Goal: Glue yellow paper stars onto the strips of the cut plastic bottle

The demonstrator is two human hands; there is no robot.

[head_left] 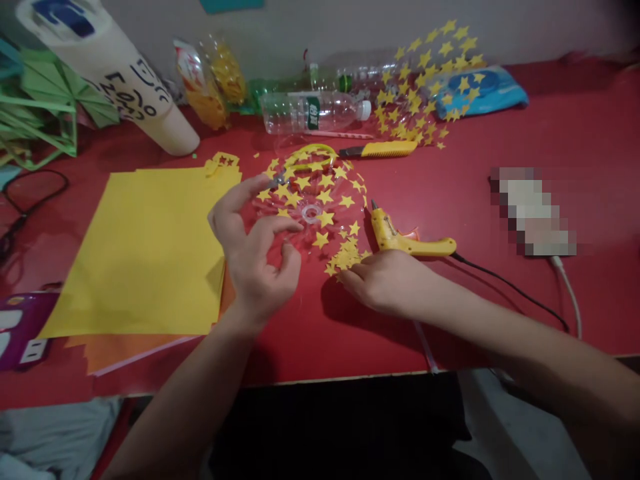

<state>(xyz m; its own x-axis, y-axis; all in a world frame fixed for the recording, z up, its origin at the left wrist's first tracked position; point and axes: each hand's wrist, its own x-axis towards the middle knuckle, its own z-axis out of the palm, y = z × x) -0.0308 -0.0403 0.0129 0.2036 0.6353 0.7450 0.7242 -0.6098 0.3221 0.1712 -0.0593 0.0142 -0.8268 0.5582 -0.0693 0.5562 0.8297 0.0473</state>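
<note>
A clear plastic piece cut into thin strips (pixel 311 213), with a round ring at its middle, lies on the red table, yellow paper stars (pixel 326 219) along its strips. Over its left side is my left hand (pixel 257 253), palm up, fingers curved and apart, nothing visible between them. My right hand (pixel 385 280) is at a small pile of loose yellow stars (pixel 347 255), its fingers bent together and fingertips at the pile's near edge. Whether they pinch a star is hidden. Just beyond that hand lies a yellow hot glue gun (pixel 415 245), nozzle toward the plastic strips.
Yellow paper sheets (pixel 150 253) lie at left. A yellow cutter knife (pixel 390 149), a clear bottle (pixel 320 112) and a second star-covered plastic piece (pixel 415 100) are behind. A tall white tumbler (pixel 125 87) stands back left. A blurred-out device (pixel 535 210) with a cable lies right.
</note>
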